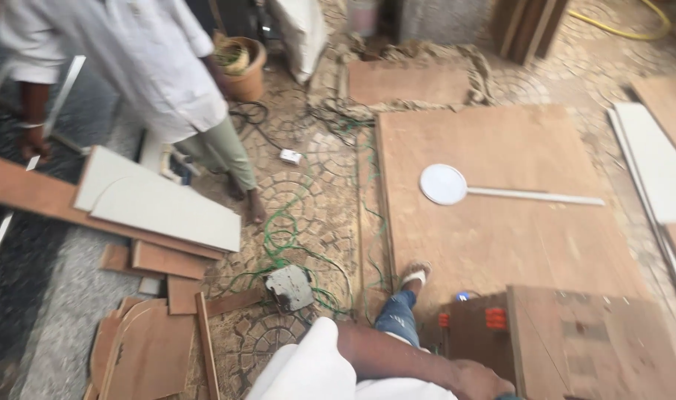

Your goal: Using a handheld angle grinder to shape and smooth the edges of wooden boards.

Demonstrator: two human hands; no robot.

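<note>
We had the big plywood sheet [493,200] lying flat on the paving, probably so it stayed put as a work surface. A white disc [442,184] with a long white strip [538,196] sat loose on top of it, well away from any hand. Nearer us, a smaller board [597,341] lay over the sheet's near corner, and our one visible hand [480,381] rested just beside its left edge. Looked like the left hand to us, but the frame cut it off, so we couldn't tell whether it was gripping anything; the other one was out of shot. Another person [142,67] stood off by the offcuts [160,207]. Green cable [293,230] trailed to a power tool [290,287].
</note>
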